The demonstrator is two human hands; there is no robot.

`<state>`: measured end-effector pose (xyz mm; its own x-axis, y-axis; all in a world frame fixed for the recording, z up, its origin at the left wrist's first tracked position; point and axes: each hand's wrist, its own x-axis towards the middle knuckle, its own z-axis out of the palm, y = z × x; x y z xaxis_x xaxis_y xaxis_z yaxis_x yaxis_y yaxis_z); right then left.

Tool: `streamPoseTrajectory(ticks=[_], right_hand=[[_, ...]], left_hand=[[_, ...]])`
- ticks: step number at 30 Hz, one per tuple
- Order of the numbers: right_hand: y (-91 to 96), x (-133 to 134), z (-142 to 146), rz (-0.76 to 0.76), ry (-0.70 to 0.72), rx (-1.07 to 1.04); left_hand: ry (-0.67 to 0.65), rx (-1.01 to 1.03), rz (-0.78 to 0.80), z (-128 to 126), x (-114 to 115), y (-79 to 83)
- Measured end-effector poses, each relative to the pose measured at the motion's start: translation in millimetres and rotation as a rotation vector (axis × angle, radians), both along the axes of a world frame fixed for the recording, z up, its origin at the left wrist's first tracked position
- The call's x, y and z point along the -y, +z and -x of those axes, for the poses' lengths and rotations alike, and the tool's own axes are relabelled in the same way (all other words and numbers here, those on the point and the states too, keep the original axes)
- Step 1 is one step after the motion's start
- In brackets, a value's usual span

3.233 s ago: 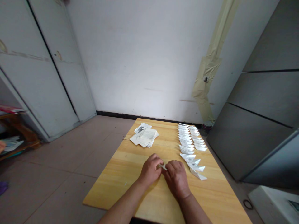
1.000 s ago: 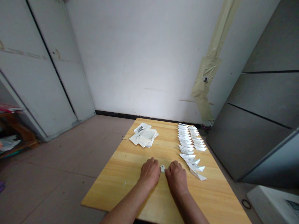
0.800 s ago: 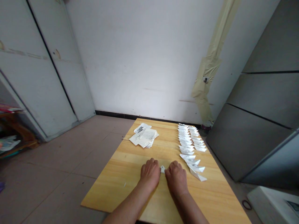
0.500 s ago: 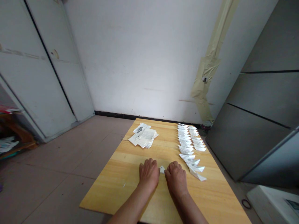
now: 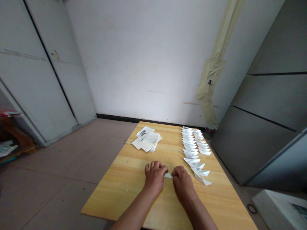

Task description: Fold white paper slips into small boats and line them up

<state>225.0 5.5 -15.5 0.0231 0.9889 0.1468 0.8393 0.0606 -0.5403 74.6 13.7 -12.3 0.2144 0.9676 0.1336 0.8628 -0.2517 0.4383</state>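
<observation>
My left hand (image 5: 154, 177) and my right hand (image 5: 183, 184) rest on a pale wooden tabletop (image 5: 120, 188), close together near its front. Between them lies a small folded white paper (image 5: 168, 175), its ends pinched by the fingertips of both hands. Farther along the table, to the right, several folded paper pieces (image 5: 190, 143) stand in two overlapping rows. They are out of reach of my fingers. A loose pile of printed paper sheets (image 5: 146, 139) lies at the far left of the tabletop.
The table stands on a tiled floor, with a white wall behind it. A grey metal cabinet (image 5: 259, 127) stands along the right side, a white box (image 5: 275, 207) sits at lower right, and white cabinet doors (image 5: 45, 70) stand at left beside a low shelf (image 5: 11, 143).
My fingers have closed in on the small paper from both sides, where the hands rested just beside it before. The paper now looks wider and flatter. The camera has shifted slightly.
</observation>
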Motion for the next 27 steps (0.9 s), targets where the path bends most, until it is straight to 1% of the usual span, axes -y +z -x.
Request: streamPoseTrajectory(ticks=[3,6,9,15,19,22,27], right_hand=[[-1.3,0,-5,0.008,0.023,-0.114],[-1.8,0,-3,0.016,0.011,-0.126],[-0.8,0,1,0.018,-0.018,-0.083],[1.9,0,9,-0.007,-0.071,0.095],[1.6,-3,11,0.002,-0.097,0.12],[-1.0,-5,7,0.01,-0.108,0.08],[-2.8,-4,2,-0.002,-0.094,-0.058]], left_hand=[[-0.003,0.005,0.014,0,0,1.8],[-0.003,0.002,0.032,0,0,4.1],[-0.002,0.006,0.037,0,0,6.3],[-0.003,-0.004,0.042,0,1,7.1],[-0.012,-0.019,0.046,1,1,6.4],[-0.016,-0.019,0.049,1,1,6.5],[-0.011,-0.012,0.035,1,1,5.5]])
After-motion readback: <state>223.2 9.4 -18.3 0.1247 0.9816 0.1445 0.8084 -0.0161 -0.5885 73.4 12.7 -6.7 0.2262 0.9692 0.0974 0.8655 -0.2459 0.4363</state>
